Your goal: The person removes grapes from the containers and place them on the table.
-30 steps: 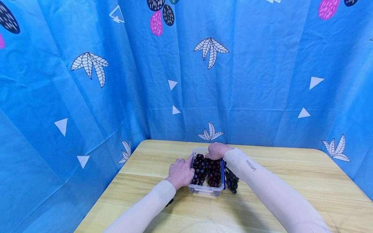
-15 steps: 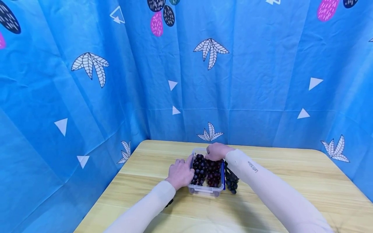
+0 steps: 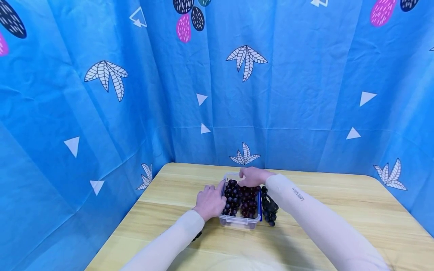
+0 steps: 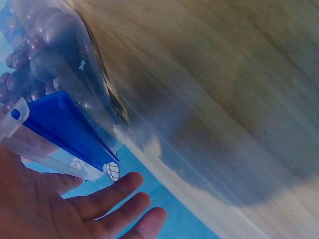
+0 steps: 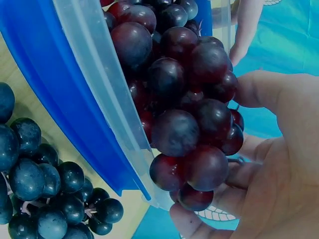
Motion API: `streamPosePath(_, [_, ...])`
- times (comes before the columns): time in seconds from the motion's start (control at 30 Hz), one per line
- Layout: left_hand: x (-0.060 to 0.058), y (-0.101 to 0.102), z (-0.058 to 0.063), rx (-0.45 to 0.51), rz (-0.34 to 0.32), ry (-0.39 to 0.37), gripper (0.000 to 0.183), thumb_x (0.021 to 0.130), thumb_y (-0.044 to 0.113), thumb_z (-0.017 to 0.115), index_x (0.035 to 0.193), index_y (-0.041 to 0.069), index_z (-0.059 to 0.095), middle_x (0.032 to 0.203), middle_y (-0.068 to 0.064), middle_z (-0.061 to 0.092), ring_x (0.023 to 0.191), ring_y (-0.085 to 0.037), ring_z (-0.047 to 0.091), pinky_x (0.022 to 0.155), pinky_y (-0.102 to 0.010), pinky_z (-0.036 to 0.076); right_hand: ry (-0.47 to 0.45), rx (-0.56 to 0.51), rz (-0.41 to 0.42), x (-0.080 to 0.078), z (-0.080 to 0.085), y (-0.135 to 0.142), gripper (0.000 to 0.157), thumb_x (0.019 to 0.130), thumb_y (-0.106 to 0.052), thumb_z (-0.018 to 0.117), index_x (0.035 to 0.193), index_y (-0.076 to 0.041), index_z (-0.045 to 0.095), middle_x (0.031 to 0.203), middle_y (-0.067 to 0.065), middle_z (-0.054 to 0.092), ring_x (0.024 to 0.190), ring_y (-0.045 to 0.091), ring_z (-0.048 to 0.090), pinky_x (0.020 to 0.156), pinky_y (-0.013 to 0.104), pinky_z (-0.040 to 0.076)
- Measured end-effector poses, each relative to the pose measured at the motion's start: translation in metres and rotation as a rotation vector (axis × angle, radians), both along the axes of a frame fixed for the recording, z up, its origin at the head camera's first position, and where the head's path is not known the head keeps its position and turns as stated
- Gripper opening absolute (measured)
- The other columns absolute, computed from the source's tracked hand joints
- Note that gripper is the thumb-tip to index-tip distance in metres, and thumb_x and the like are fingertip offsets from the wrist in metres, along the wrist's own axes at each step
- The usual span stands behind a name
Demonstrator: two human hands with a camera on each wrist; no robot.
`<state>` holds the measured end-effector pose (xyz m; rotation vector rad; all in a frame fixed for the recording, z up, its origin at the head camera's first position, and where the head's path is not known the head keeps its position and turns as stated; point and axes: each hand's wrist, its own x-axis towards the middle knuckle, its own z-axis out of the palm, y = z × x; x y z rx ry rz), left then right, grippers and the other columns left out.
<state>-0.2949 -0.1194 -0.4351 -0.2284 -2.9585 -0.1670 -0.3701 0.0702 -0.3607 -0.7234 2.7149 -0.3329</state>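
Note:
A clear plastic container [image 3: 237, 220] with blue side flaps stands at the back of the table, holding dark grapes [image 3: 232, 197] on its left and a reddish-purple grape bunch [image 5: 179, 124] on its right. My right hand [image 3: 252, 177] reaches over the far right corner. In the right wrist view, its thumb and fingers curl round the far end of the reddish bunch. My left hand [image 3: 209, 201] rests against the container's left side, index finger along the rim. Beside the blue flap [image 4: 70, 132], its other fingers [image 4: 122, 206] extend loosely.
Another bunch of blackish grapes [image 3: 270, 211] lies on the table just right of the container. Something small and dark [image 3: 197, 236] peeks out beside the left sleeve. Wooden tabletop [image 3: 332, 195] surrounds the container, and a blue patterned curtain [image 3: 298, 94] hangs behind it.
My right hand and forearm have shifted slightly to the right, showing a little more of the grapes outside the container. The left hand and the container have kept their places.

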Motion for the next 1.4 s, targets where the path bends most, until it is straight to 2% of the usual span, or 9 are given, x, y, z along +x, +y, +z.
streamPosePath(0.07, [0.0,0.0,0.0,-0.001,0.0,0.001,0.062,0.089,0.039,0.043,0.147,0.026,0.025,0.116,-0.015,0.057,0.106,-0.031,0.051,0.071,-0.048,0.046,0.0,-0.002,-0.006,-0.001,-0.002,0.001,0.035,0.09,-0.035,0.056,0.116,-0.011,0.057,0.103,0.004,0.06,0.083,0.016,0.055,0.073,0.035,0.045])
streamPosePath(0.23, [0.0,-0.001,-0.001,0.004,0.003,0.002,0.062,0.089,0.039,0.043,0.147,0.026,0.025,0.116,-0.015,0.057,0.107,-0.031,0.05,0.073,-0.049,0.047,-0.004,-0.005,0.007,-0.002,-0.004,0.003,0.023,0.09,-0.035,0.055,0.092,-0.016,0.066,0.078,-0.002,0.059,0.066,0.013,0.052,0.063,0.031,0.044])
streamPosePath(0.3, [-0.001,-0.001,-0.001,0.009,0.001,0.005,0.062,0.089,0.039,0.043,0.147,0.026,0.025,0.117,-0.015,0.057,0.108,-0.031,0.05,0.074,-0.049,0.047,-0.004,-0.007,0.02,-0.002,-0.005,0.004,0.023,0.091,-0.035,0.054,0.091,-0.017,0.067,0.076,-0.003,0.058,0.065,0.013,0.051,0.062,0.03,0.043])
streamPosePath(0.53, [-0.002,-0.001,-0.002,0.007,-0.006,0.016,0.062,0.089,0.04,0.044,0.147,0.025,0.026,0.115,-0.016,0.058,0.106,-0.031,0.051,0.072,-0.049,0.047,-0.006,-0.035,0.063,-0.001,-0.003,0.009,0.032,0.095,-0.038,0.047,0.109,-0.016,0.066,0.098,-0.004,0.063,0.087,0.011,0.058,0.078,0.033,0.048])
streamPosePath(0.73, [-0.003,-0.002,-0.002,0.013,-0.007,0.015,0.062,0.089,0.039,0.043,0.147,0.025,0.026,0.116,-0.016,0.058,0.107,-0.031,0.051,0.074,-0.049,0.047,-0.038,-0.076,0.09,-0.001,-0.003,0.016,0.046,0.096,-0.046,0.039,0.126,-0.017,0.059,0.121,-0.003,0.06,0.114,0.016,0.054,0.097,0.036,0.042])
streamPosePath(0.83, [-0.004,-0.002,-0.003,0.008,-0.009,0.025,0.061,0.089,0.039,0.043,0.146,0.025,0.027,0.114,-0.016,0.058,0.106,-0.031,0.052,0.072,-0.049,0.047,-0.085,-0.107,0.087,-0.001,-0.002,0.019,0.046,0.095,-0.045,0.041,0.128,-0.017,0.056,0.124,-0.001,0.058,0.105,0.021,0.058,0.091,0.041,0.045])
streamPosePath(0.97, [-0.005,-0.003,-0.004,0.003,-0.014,0.04,0.061,0.088,0.038,0.044,0.145,0.025,0.03,0.111,-0.015,0.06,0.102,-0.031,0.053,0.067,-0.049,0.047,-0.136,-0.138,0.068,0.002,-0.001,0.022,0.039,0.09,-0.037,0.056,0.124,-0.019,0.058,0.122,0.001,0.055,0.084,0.019,0.059,0.074,0.042,0.051])
streamPosePath(1.2, [-0.005,-0.003,-0.004,0.007,-0.017,0.039,0.06,0.088,0.037,0.044,0.145,0.025,0.029,0.111,-0.015,0.06,0.101,-0.031,0.053,0.068,-0.048,0.047,-0.031,-0.123,0.088,0.008,0.001,0.024,0.043,0.077,-0.024,0.071,0.119,-0.024,0.059,0.125,0.0,0.054,0.105,0.016,0.052,0.085,0.036,0.046])
streamPosePath(1.4, [-0.004,-0.003,-0.004,0.003,-0.011,0.036,0.061,0.088,0.038,0.044,0.145,0.025,0.028,0.112,-0.015,0.06,0.102,-0.031,0.053,0.069,-0.048,0.047,-0.026,-0.141,0.075,0.012,0.005,0.025,0.037,0.08,-0.016,0.066,0.116,-0.025,0.06,0.11,0.0,0.057,0.082,0.015,0.056,0.069,0.032,0.047])
